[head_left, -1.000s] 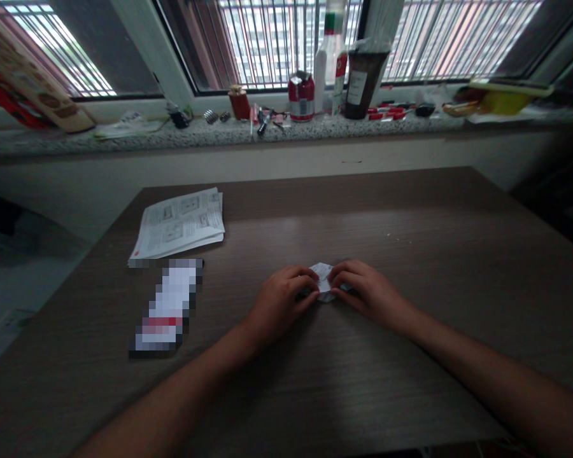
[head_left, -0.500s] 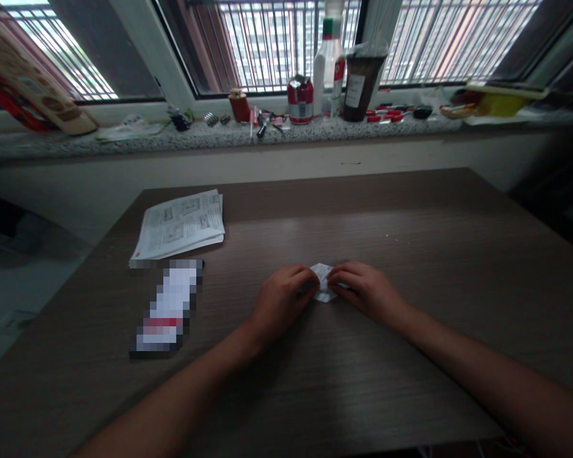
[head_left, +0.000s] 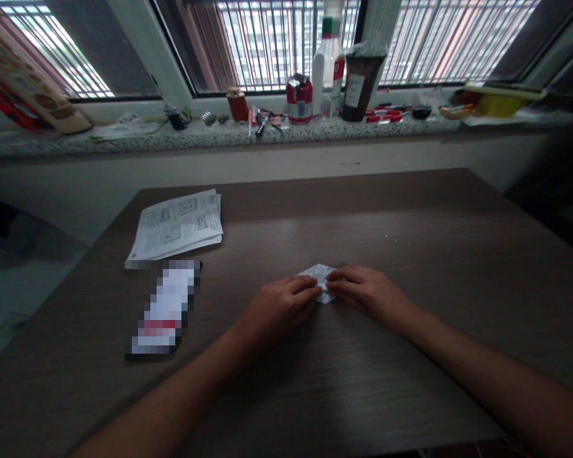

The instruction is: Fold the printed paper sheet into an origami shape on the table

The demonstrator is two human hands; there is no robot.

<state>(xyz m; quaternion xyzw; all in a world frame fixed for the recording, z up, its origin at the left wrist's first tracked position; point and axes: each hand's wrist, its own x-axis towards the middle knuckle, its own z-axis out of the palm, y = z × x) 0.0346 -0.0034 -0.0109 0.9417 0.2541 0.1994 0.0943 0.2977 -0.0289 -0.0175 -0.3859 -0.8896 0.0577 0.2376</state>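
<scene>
A small folded piece of printed paper (head_left: 319,272) lies on the brown table (head_left: 363,222) between both hands. My left hand (head_left: 286,302) is closed at its left side, fingertips together on the lower left part of the paper. From the right, my right hand (head_left: 363,289) has its fingers pressed together on the paper's right part, which they partly cover. The thumbs are mostly hidden beneath the fingers. The paper's top corner and a bit of its lower edge show between the fingertips.
Printed sheets (head_left: 179,226) lie at the table's back left, with a blurred-out phone (head_left: 165,308) in front of them. Beyond the table, the stone windowsill (head_left: 210,137) holds a red can (head_left: 299,102), a dark cup (head_left: 360,86), bottles and small items.
My left hand has moved slightly down and left and lies flatter, showing more of the paper's upper left part. My right hand has shifted only a little.
</scene>
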